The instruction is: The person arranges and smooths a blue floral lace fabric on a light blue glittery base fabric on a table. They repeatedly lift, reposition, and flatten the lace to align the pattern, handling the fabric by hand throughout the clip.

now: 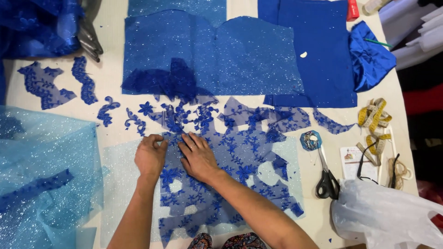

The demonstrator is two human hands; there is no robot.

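Note:
A large piece of dark blue floral lace (240, 152) lies spread over a pale blue glitter fabric (121, 170) on the table. My left hand (150, 156) rests on the lace's left edge with its fingers curled, pinching the lace. My right hand (198, 157) lies flat on the lace just beside it, fingers pointing up and left. Small cut lace motifs (107, 110) lie above my hands. Beyond them sits a shaped piece of blue glitter fabric (249, 55).
Black-handled scissors (326, 180) and a small blue pin holder (311, 140) lie at the right, near a yellow tape measure (374, 121) and a white plastic bag (383, 214). Light blue tulle (41, 175) covers the left. Plain blue cloth (318, 50) lies at the back right.

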